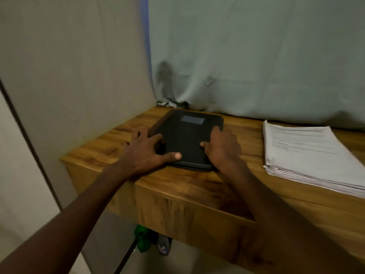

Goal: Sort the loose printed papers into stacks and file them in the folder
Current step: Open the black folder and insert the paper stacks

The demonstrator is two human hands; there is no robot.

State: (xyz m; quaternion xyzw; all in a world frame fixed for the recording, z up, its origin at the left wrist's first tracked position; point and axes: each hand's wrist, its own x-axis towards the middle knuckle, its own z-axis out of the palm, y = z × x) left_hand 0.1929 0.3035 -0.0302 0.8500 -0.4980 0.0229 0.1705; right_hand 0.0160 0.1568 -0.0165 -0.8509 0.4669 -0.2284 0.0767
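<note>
A: Where's the folder [187,139] right now?

B: Flat and closed on the wooden table [197,186], near its left end, close to the curtain [256,56] at the back. Both hands are on it. The left hand [144,153] is at the folder's nine o'clock edge, fingers spread, thumb lying across the cover near the front corner. The right hand [223,149] is at three o'clock, fingers curled over that edge, thumb pointing in across the cover.

A: So what is each grip doing?

B: Neither is closed tight. The left grip is open and pressing flat; the right looks hooked on the folder's edge, though I can't tell whether the fingers are under the cover.

A: And the papers [310,155]?

B: One thick pile at three o'clock from the folder, well apart, edges ragged, untouched.

A: Which step, then?

B: I'd judge the very start: positioning or opening the folder. Nothing appears sorted. Next calls for lifting the cover from the right edge while the left steadies the spine, then turning to the pile.
</note>
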